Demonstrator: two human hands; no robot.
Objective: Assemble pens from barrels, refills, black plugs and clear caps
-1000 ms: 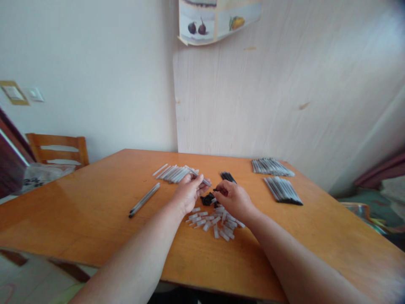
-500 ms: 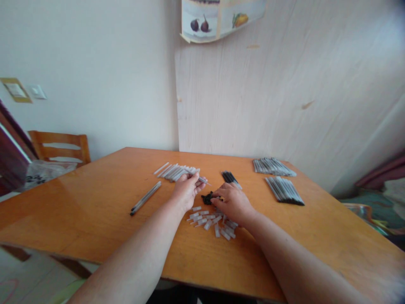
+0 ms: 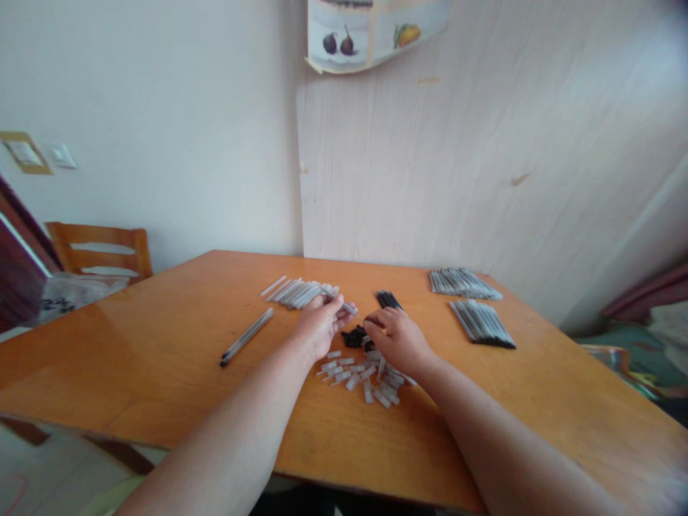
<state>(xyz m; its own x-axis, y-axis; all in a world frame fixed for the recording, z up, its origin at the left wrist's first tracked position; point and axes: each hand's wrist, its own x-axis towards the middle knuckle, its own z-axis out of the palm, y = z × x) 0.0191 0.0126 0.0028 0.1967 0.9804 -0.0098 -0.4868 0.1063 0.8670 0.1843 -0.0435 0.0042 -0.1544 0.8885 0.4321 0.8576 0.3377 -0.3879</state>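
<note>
My left hand is closed around a thin translucent pen barrel, its narrow tip pointing right. My right hand sits just right of that tip, thumb and forefinger pinched together; whatever is between them is too small to make out. Below the fingers lies a small heap of black pen parts. Nearer to me, translucent pen caps are scattered, some partly covered by my right hand. A row of translucent barrels lies behind my left hand. Thin black sticks lie beyond my right hand.
A couple of pens lie on the left of the wooden table. To the right are a bundle of black-ended pens and, farther back, a bagged bundle. A wooden chair stands beyond the left edge.
My right hand has lifted from the black parts heap and come up near the barrel's tip, its fingers pinching. My left hand has shifted slightly right, still with the pen barrel.
</note>
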